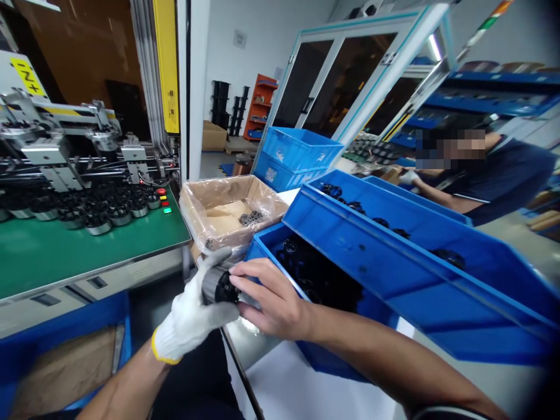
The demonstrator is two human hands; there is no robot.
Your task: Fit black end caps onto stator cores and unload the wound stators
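Observation:
In a white glove with a yellow cuff, my left hand (192,312) is wrapped round a grey ridged metal cylinder that looks like a motor stator core (212,284). A black plastic end piece (227,289) sits at the core's right end. The bare fingers of my right hand (271,300) are closed on that end piece from the right, thumb below and fingertips above. Just beyond my hands is a blue bin (262,248) with many black plastic parts (324,274) in it.
A plastic-lined carton (192,216) holds cardboard and grey parts. A long blue bin (394,274) tilts across the right. At left, cores with black ends (98,221) stand on a green machine table (87,256). A co-worker (503,175) is at the far right.

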